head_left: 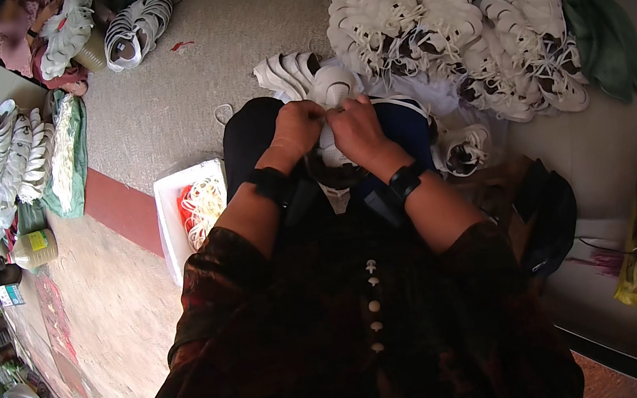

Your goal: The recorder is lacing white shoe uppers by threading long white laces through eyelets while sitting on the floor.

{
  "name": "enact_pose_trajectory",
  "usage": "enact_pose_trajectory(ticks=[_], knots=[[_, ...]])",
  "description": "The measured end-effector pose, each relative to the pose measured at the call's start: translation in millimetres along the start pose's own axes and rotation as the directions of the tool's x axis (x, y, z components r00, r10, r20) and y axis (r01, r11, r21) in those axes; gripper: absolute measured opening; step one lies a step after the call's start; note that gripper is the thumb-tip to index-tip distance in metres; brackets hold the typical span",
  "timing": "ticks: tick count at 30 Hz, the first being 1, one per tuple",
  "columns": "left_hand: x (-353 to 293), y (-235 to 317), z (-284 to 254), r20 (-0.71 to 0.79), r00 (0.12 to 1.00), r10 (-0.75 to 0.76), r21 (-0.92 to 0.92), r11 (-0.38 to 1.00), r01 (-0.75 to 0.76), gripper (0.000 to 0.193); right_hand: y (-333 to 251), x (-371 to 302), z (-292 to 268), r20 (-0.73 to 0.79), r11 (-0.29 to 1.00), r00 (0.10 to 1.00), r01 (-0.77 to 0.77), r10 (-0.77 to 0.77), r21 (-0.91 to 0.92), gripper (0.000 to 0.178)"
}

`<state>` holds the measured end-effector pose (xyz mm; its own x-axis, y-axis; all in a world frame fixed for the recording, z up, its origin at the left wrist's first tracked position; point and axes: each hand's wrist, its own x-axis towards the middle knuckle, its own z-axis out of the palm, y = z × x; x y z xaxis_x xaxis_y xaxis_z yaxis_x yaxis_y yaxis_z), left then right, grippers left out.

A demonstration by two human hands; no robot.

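On my lap, between my knees, rests a white strappy shoe with its rounded toe pointing away from me. My left hand is closed at its left side, thumb and fingers pinched together on the shoe's front part. From the right, my right hand pinches the same spot, its fingertips almost meeting the left ones. Whatever fine strip lies between the fingertips is too small to make out. A white lace trails over my right thigh beside the right hand. The shoe's dark opening shows partly below my hands.
Beyond my knees on the right lies a large pile of white strappy shoes on green cloth. A white box of pale laces stands left of my leg. More white shoes and a bottle are farther left.
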<state>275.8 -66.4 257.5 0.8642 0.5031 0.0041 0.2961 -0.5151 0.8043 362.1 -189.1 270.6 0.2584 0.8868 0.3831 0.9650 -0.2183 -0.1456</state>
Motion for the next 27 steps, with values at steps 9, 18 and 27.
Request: enact_pose_trajectory(ticks=[9,18,27], knots=[[-9,2,11,-0.141,0.971,0.191,0.038,0.981,-0.188,0.012,34,-9,-159,-0.027,-0.365,0.940,0.159,0.341,0.917,0.016],[-29,42,5,-0.074,0.800,0.595,0.616,0.658,-0.432,0.014,19,-23,-102,0.218,-0.448,0.893,-0.021,0.394,0.894,0.007],[-81,112,-35,0.670,0.620,0.409,0.060,0.803,-0.593,0.005,10,-40,-73,0.423,-0.389,0.822,-0.273,0.381,0.880,0.008]])
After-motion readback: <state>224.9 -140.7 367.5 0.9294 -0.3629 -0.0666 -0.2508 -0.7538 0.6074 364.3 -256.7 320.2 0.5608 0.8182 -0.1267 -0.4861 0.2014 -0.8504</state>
